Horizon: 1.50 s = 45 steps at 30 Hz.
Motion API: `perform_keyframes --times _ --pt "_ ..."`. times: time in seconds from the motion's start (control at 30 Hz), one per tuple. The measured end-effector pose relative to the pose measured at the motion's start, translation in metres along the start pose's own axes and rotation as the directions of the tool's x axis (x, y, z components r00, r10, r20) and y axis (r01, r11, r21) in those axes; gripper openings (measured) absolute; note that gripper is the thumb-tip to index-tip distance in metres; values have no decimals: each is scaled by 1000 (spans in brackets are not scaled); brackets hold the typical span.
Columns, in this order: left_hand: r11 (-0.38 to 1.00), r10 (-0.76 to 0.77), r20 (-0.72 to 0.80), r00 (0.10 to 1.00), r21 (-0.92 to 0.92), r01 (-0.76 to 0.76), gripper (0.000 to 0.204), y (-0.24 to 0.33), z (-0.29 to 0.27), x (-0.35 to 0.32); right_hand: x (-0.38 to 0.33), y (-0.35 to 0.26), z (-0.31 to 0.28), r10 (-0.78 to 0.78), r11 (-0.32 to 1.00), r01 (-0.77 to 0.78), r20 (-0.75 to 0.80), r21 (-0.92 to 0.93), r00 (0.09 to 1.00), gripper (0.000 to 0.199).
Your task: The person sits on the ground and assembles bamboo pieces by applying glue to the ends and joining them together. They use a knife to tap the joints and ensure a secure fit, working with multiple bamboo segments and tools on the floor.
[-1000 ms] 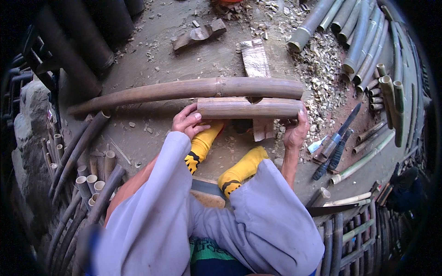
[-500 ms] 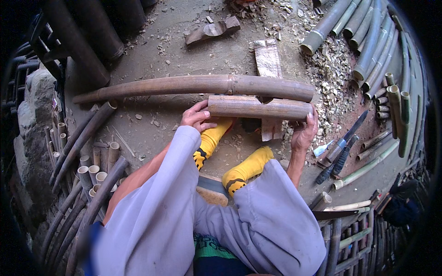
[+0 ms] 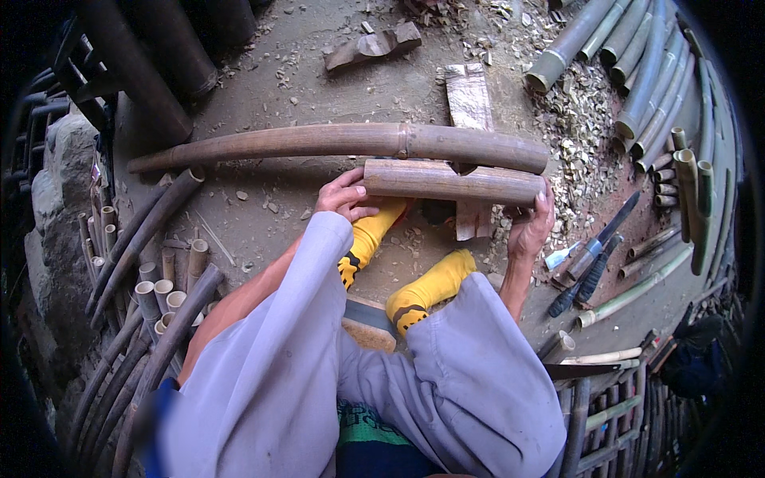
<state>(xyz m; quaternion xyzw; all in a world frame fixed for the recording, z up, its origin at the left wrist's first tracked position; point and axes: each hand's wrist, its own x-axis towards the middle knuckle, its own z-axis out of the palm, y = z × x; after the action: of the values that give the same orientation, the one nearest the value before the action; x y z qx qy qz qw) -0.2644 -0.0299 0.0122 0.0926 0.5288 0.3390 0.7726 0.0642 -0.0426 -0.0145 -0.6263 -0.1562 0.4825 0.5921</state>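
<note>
A short brown bamboo piece (image 3: 430, 186) with a notch cut in its upper side lies level between my two hands. My left hand (image 3: 343, 196) grips its left end, thumb and fingers bent against it. Cupped round the right end is my right hand (image 3: 531, 225), its fingers partly hidden. Just beyond and alongside lies a long brown bamboo pole (image 3: 319, 141), nearly parallel to the short piece. Both rest over or close to a pale wooden block (image 3: 469, 95); the exact contact underneath is hidden.
Two long-bladed knives (image 3: 594, 255) lie on the ground to the right, beside scattered wood chips (image 3: 586, 151). Bamboo poles (image 3: 637, 95) lie at the far right. Cut bamboo tubes (image 3: 163, 295) stand at the left near a rock (image 3: 64, 191). A notched wood chunk (image 3: 373, 46) lies ahead.
The view has shifted slightly. Both hands keep their places on the short bamboo piece, which stays beside the long pole.
</note>
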Motion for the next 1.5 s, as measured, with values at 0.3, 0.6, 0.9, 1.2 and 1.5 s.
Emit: perform_keyframes --times 0.3,0.6,0.9,1.2,1.5 --pt "1000 5 1 1000 4 -5 61 -2 1 -1 -1 -2 1 1 1000 -1 9 -17 1000 53" --pt "1000 6 -8 1000 29 -5 57 1 -1 -1 -1 0 0 4 1000 -4 26 -25 1000 52" --pt "999 7 25 1000 33 -8 64 1 -3 0 8 22 -13 -86 996 86 9 -28 996 47" --pt "998 6 27 1000 59 -7 66 2 4 0 4 14 -9 -86 996 87 10 -24 996 50" --pt "732 461 143 876 497 -466 55 21 -2 6 -1 -32 -67 33 925 154 -478 347 878 49"
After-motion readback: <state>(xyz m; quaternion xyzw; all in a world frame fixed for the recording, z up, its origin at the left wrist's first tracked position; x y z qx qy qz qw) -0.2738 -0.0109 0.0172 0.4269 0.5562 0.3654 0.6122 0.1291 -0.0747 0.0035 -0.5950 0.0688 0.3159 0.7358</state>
